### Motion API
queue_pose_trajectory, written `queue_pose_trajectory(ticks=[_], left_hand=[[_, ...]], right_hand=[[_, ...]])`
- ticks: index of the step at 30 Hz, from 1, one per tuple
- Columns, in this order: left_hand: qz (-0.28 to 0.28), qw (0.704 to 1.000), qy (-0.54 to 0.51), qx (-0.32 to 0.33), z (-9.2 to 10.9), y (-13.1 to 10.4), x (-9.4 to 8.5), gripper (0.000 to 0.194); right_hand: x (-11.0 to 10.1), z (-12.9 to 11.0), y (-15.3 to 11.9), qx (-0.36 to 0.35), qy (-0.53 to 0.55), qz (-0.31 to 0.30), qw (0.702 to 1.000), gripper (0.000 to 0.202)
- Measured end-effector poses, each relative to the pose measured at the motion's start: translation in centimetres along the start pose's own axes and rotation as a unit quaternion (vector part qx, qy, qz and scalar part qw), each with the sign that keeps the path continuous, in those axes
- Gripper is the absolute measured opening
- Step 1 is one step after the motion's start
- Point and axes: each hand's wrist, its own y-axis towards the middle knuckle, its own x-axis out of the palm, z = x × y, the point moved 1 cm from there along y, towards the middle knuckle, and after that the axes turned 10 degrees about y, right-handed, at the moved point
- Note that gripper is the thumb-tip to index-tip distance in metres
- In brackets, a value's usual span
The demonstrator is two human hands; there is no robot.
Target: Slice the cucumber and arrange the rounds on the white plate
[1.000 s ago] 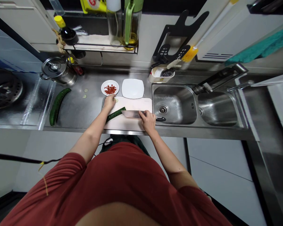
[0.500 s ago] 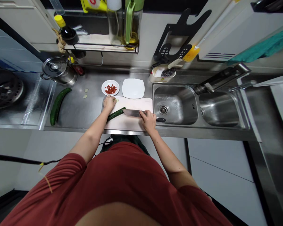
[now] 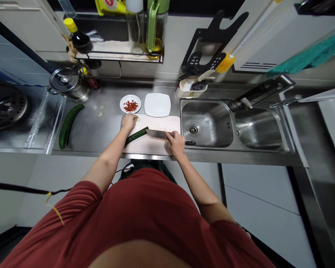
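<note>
My right hand point(image 3: 176, 143) is wrapped round a kitchen knife point(image 3: 158, 134), its blade lying across the pale cutting board point(image 3: 162, 147) and pointing left. The blade's tip is at the far end of a dark green cucumber point(image 3: 136, 136), which lies slanted on the board. At the board's far left corner, my left hand point(image 3: 129, 122) has its fingertips drawn together at a small, pale cucumber slice point(image 3: 139, 119). Just beyond that hand stands a round white plate point(image 3: 122, 106) of chopped red pieces. An empty white square plate point(image 3: 157, 105) is beside it.
A second cucumber point(image 3: 67, 125) and a few loose slices point(image 3: 100, 114) lie on the steel counter at left. The lidded pot point(image 3: 69, 85) stands behind. To the right is a double sink point(image 3: 208, 124) with a tap point(image 3: 264, 93). A bottle rack point(image 3: 117, 56) overhangs the back.
</note>
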Motion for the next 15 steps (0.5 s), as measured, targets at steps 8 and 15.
queue_pose_trajectory(ticks=[8, 15], left_hand=[[0.02, 0.998, -0.047, -0.025, 0.2, 0.2, -0.2, 0.029], [0.127, 0.956, -0.195, -0.179, -0.5, -1.3, -0.2, 0.033]], right_hand=[[-0.1, -0.1, -0.1, 0.02, 0.002, -0.024, 1.0, 0.045], [0.8, 0.3, 0.1, 0.084, 0.113, 0.018, 0.99, 0.037]])
